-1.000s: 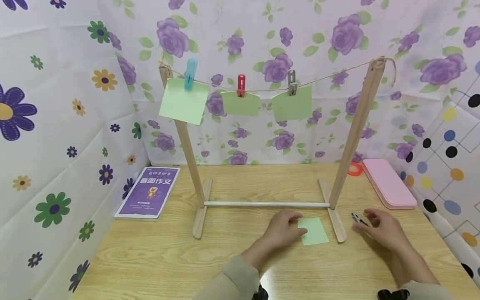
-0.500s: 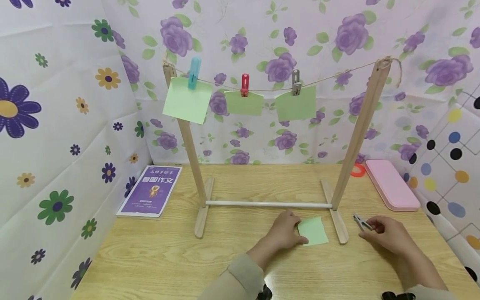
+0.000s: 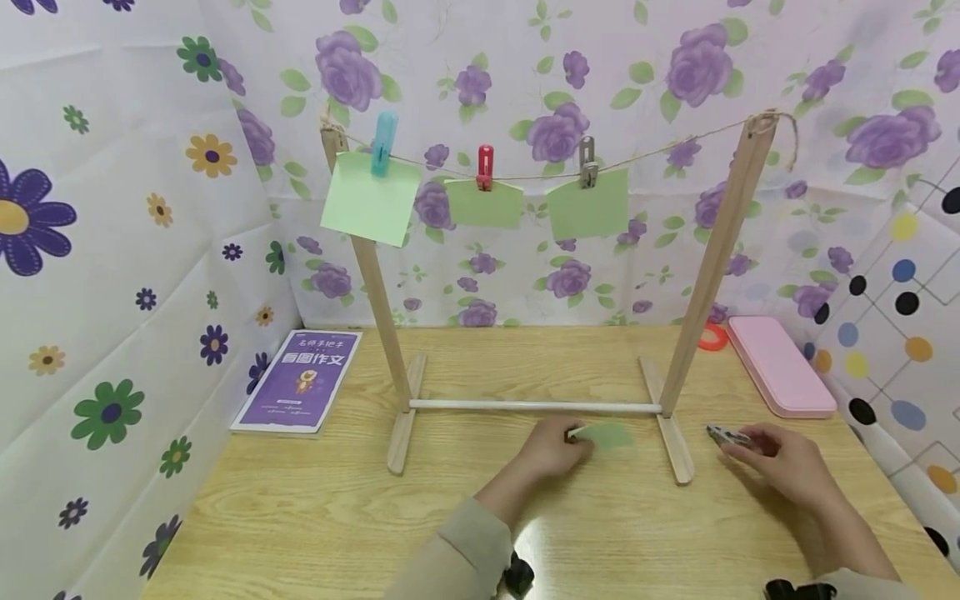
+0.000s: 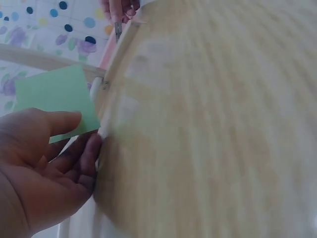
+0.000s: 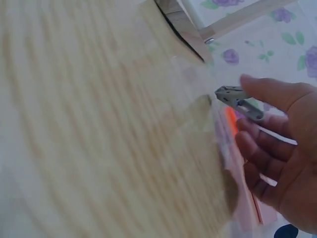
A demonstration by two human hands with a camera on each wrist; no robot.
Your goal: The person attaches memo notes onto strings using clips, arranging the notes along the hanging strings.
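Between thumb and fingers, my left hand [image 3: 553,450] pinches a green paper square [image 4: 57,99], lifted off the table and tilted in the head view. My right hand [image 3: 783,462] pinches a grey clothespin [image 5: 240,101] by one end, its other end pointing left, just right of the rack's right foot. Above, a string [image 3: 660,152] runs between the posts of a wooden rack [image 3: 712,267]. From it hang several things: a green note [image 3: 371,200] under a blue clothespin [image 3: 383,143], another under a red clothespin [image 3: 485,167], and a third under a grey clothespin [image 3: 588,162].
A purple booklet [image 3: 296,382] lies at the left of the wooden table [image 3: 337,517]. At the back right are a pink case [image 3: 780,367] and a red ring [image 3: 712,337]. A white rod [image 3: 525,406] joins the rack's feet low down. Patterned cloth stands behind and at both sides.
The left hand has picked the green paper up from the table, drawing it slightly left. The right hand has taken hold of the grey clothespin and stays nearly in place.
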